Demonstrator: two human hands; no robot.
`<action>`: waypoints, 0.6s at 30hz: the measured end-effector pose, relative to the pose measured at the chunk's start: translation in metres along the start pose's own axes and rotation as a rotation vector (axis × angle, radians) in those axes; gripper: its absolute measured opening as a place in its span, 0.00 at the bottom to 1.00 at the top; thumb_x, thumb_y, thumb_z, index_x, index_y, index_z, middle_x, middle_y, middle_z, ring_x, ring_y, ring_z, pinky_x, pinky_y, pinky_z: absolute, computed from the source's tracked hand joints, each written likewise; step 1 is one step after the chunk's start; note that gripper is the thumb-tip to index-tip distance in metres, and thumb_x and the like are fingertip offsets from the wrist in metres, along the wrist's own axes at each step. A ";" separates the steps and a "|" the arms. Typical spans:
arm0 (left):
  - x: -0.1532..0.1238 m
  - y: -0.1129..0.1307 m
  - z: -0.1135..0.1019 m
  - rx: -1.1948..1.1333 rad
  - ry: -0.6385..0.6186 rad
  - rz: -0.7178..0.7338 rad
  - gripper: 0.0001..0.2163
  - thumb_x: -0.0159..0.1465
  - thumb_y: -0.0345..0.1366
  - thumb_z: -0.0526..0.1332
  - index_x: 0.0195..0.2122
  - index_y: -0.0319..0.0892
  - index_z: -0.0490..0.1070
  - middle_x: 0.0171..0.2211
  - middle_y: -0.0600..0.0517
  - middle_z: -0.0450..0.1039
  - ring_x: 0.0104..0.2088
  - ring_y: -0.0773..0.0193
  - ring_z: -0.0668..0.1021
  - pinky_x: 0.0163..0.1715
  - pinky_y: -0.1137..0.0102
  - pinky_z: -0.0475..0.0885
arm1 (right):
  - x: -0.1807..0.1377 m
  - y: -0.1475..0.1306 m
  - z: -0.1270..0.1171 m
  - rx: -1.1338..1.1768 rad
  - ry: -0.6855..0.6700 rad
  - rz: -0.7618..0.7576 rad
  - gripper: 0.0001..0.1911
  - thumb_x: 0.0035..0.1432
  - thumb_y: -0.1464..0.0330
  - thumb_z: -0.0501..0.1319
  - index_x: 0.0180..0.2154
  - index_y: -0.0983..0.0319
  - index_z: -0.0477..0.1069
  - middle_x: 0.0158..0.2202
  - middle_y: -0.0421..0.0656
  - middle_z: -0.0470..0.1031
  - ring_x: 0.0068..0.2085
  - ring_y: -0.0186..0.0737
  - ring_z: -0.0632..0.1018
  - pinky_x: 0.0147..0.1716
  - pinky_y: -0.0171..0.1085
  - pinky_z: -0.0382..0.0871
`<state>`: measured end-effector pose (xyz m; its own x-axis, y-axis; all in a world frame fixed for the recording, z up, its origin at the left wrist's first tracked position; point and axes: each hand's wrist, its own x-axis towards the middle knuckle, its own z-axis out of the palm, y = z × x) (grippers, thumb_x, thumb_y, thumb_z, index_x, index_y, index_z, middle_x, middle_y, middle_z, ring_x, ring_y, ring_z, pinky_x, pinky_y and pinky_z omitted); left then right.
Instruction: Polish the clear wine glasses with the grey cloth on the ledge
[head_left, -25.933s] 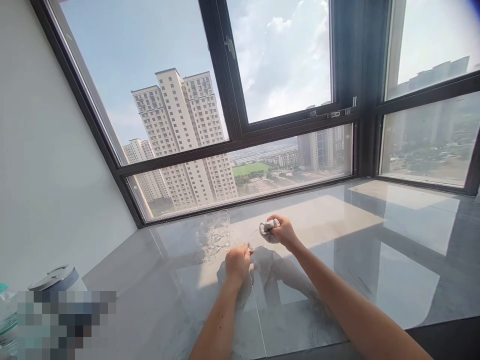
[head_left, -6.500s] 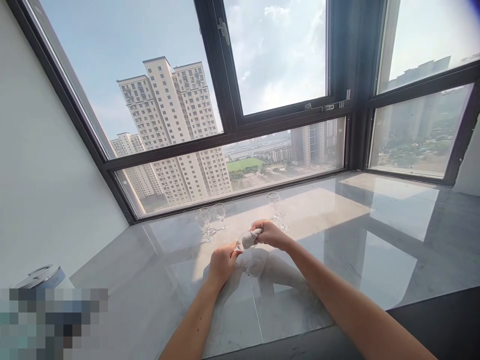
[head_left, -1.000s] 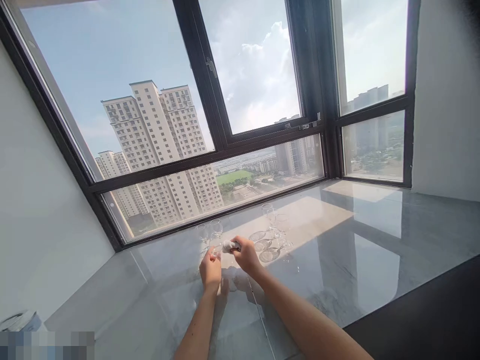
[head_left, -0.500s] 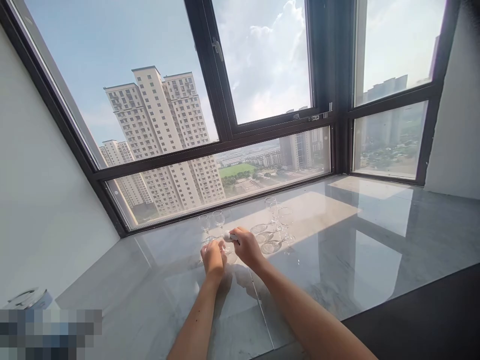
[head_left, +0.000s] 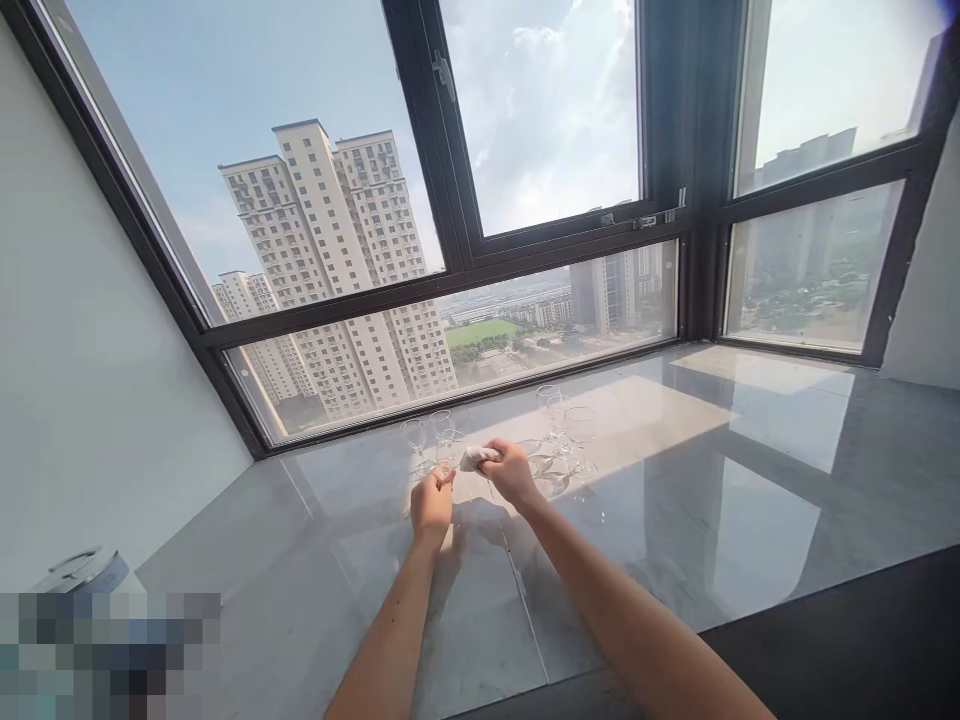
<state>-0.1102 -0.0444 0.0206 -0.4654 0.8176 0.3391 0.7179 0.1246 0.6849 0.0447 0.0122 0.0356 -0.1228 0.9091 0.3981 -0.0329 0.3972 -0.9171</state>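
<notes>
Wide ledge (head_left: 660, 510) between window (head_left: 469, 255) and front edge (head_left: 795, 601), right fingers (head_left: 496, 446) around cloth (head_left: 474, 459).

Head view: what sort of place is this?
Probably a window corner in a high-floor room: a broad, glossy grey tiled ledge lies beneath large dark-framed glass windows, and outside, a flat green field is seen from above.

**Partly covered, partly cropped**

The left hand (head_left: 433, 500) covers most of a clear glass (head_left: 448, 466), perhaps pinched near its stem; it is too small to tell. The right hand (head_left: 510, 472) hides part of a white cloth (head_left: 475, 459). Pixel blocks (head_left: 112, 655) mask a lidded container's (head_left: 94, 571) lower part. The bottom edge crops both forearms (head_left: 394, 620); the top edge, the window frame (head_left: 431, 150).
</notes>
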 end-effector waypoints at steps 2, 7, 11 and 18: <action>-0.001 0.000 -0.002 0.089 0.023 -0.023 0.12 0.67 0.42 0.55 0.42 0.44 0.77 0.25 0.52 0.75 0.28 0.63 0.74 0.29 0.72 0.61 | -0.002 -0.003 0.002 0.056 -0.056 -0.004 0.06 0.40 0.69 0.59 0.25 0.61 0.71 0.22 0.37 0.69 0.27 0.36 0.69 0.27 0.33 0.61; -0.004 -0.001 -0.003 0.265 0.002 0.042 0.10 0.66 0.37 0.57 0.40 0.42 0.77 0.29 0.49 0.76 0.31 0.62 0.74 0.31 0.70 0.59 | -0.007 -0.013 0.004 0.083 -0.084 -0.108 0.07 0.43 0.70 0.59 0.28 0.61 0.73 0.25 0.38 0.73 0.29 0.37 0.72 0.30 0.33 0.64; -0.005 0.002 0.000 0.327 -0.042 0.122 0.09 0.63 0.33 0.59 0.41 0.44 0.79 0.33 0.50 0.77 0.34 0.62 0.74 0.36 0.70 0.61 | -0.009 -0.016 0.002 -0.084 -0.018 -0.232 0.10 0.46 0.73 0.56 0.31 0.60 0.74 0.28 0.40 0.76 0.32 0.38 0.74 0.34 0.34 0.65; -0.005 0.007 0.001 0.364 -0.014 0.241 0.09 0.64 0.36 0.59 0.31 0.44 0.77 0.29 0.51 0.74 0.36 0.59 0.72 0.39 0.68 0.62 | -0.003 -0.012 -0.005 -0.214 0.151 -0.262 0.11 0.50 0.74 0.55 0.33 0.60 0.74 0.32 0.43 0.78 0.33 0.40 0.75 0.35 0.36 0.65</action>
<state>-0.1028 -0.0468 0.0231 -0.2569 0.8549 0.4507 0.9420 0.1173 0.3144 0.0502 0.0049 0.0450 0.0107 0.7748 0.6321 0.1662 0.6219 -0.7652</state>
